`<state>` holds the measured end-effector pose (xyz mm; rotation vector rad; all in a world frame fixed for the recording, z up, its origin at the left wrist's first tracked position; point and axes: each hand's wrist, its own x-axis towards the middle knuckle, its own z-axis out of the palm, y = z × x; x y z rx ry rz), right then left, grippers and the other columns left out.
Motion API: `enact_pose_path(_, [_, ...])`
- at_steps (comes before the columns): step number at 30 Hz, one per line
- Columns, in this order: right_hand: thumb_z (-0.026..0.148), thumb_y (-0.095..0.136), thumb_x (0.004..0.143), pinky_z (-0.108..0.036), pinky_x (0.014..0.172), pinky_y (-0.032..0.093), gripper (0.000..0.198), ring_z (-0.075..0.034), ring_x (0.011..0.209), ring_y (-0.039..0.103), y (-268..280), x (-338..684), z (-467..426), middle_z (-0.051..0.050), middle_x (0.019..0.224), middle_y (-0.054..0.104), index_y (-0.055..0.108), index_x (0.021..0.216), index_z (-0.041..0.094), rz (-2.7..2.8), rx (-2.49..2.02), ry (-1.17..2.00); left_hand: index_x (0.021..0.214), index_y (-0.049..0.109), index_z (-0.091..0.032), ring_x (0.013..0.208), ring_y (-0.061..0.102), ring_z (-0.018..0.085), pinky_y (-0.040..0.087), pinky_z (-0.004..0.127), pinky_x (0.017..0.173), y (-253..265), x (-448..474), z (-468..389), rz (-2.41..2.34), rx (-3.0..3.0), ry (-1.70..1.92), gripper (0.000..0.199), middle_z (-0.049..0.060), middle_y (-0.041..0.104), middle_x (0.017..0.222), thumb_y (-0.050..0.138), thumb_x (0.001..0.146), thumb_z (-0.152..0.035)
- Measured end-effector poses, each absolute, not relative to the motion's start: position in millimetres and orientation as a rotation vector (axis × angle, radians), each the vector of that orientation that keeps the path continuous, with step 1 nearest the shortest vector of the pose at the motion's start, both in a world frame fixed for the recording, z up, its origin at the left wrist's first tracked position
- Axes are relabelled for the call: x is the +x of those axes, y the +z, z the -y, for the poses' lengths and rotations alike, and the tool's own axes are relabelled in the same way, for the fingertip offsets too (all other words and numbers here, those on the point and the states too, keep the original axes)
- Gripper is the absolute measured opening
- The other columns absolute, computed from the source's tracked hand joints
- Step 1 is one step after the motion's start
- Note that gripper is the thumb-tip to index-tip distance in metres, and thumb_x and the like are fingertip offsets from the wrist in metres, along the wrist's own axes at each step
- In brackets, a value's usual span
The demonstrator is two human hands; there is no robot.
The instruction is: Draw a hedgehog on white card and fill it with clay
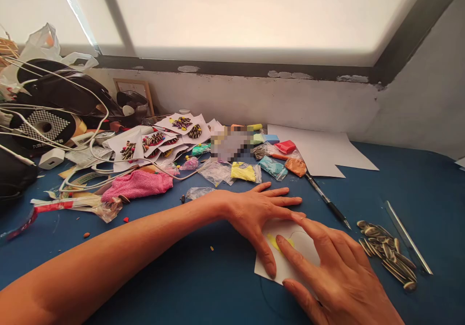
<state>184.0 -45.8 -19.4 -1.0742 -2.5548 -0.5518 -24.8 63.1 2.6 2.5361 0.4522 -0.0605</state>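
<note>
Pressing lightly, by the looks of it: our right hand [337, 269] has its index fingertip on a yellow clay patch [272, 241], which lies on the white paper [307, 245] in the lower half of the frame, right of centre. Our left hand [247, 213] is splayed, thumb on the paper's left edge, probably so it won't skid on the blue desk [196, 276]. Neither grip is clenched around anything. Sunflower seeds [392, 257] sit lower right, handy for us, we'd guess.

Wht card [304, 245] pt. hidden by hands [249, 210]; ctr patch [231, 143] blurred.
</note>
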Motion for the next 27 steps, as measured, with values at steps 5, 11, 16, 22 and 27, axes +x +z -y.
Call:
enact_pose_path(5, [0.04, 0.055, 0.088, -0.041, 0.085, 0.045, 0.031, -0.028, 0.111, 0.057, -20.3, 184.2, 45.7, -0.014, 0.126, 0.062, 0.07, 0.113, 0.028, 2.515, -1.044, -0.577, 0.153, 0.022, -0.023, 0.148, -0.008, 0.03, -0.013, 0.053, 0.115, 2.0, -25.6, -63.0, -0.445, 2.55, -0.044, 0.104, 0.005, 0.005, 0.161, 0.071, 0.069, -0.061])
enact_pose_path(11, [0.035, 0.053, 0.088, -0.042, 0.082, 0.047, 0.031, -0.031, 0.11, 0.057, -20.1, 180.2, 45.1, -0.019, 0.122, 0.063, 0.073, 0.109, 0.022, 2.489, -0.991, -0.593, 0.152, 0.023, -0.023, 0.148, -0.009, 0.03, -0.014, 0.053, 0.114, 1.4, -26.6, -63.5, -0.435, 2.546, -0.032, 0.103, 0.006, 0.006, 0.161, 0.068, 0.069, -0.064])
enact_pose_path(16, [0.038, 0.056, 0.087, -0.043, 0.082, 0.048, 0.034, -0.032, 0.111, 0.056, -21.0, 183.4, 44.4, -0.019, 0.126, 0.06, 0.071, 0.114, 0.022, 2.511, -1.002, -0.594, 0.152, 0.023, -0.024, 0.148, -0.008, 0.028, -0.014, 0.052, 0.114, 1.7, -26.8, -63.0, -0.439, 2.555, -0.028, 0.103, 0.006, 0.007, 0.161, 0.067, 0.069, -0.066])
enact_pose_path(22, [0.036, 0.056, 0.088, -0.046, 0.081, 0.048, 0.035, -0.034, 0.113, 0.054, -20.9, 184.3, 46.6, -0.023, 0.13, 0.055, 0.071, 0.114, 0.019, 2.539, -0.992, -0.595, 0.152, 0.023, -0.025, 0.148, -0.007, 0.029, -0.013, 0.052, 0.115, 1.8, -26.2, -62.6, -0.438, 2.573, -0.034, 0.102, 0.005, 0.007, 0.161, 0.068, 0.069, -0.064])
enact_pose_path(27, [0.032, 0.054, 0.088, -0.043, 0.08, 0.05, 0.028, -0.032, 0.109, 0.056, -19.3, 181.0, 46.1, -0.021, 0.125, 0.059, 0.074, 0.104, 0.022, 2.525, -0.968, -0.539, 0.153, 0.022, -0.023, 0.148, -0.008, 0.029, -0.013, 0.052, 0.115, 2.1, -25.7, -62.3, -0.455, 2.573, -0.044, 0.103, 0.004, 0.006, 0.161, 0.068, 0.07, -0.063])
